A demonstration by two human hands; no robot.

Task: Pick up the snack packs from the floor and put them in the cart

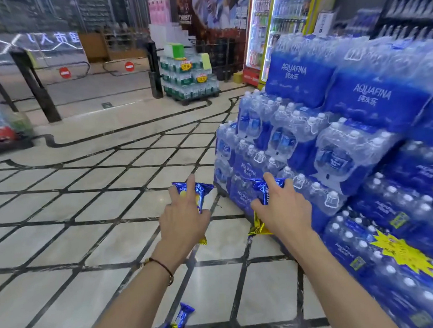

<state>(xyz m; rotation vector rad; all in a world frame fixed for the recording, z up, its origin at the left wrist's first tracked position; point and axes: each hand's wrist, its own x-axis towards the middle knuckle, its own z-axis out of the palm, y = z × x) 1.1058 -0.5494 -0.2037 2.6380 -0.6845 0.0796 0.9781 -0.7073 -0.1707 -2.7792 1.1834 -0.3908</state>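
My left hand (185,221) holds a blue and gold snack pack (199,190) above the tiled floor, its index finger stretched along the pack. My right hand (283,208) grips a second blue and gold snack pack (261,186), whose gold end (259,229) sticks out below the wrist. A third snack pack (177,323) lies on the floor between my forearms, near the bottom edge. No cart is in view.
A tall stack of blue Aquafina water bottle packs (346,143) fills the right side, close to my right hand. White floor tiles with black lines (88,206) spread left. Entry gates (33,82) and another water pallet (189,78) stand far back.
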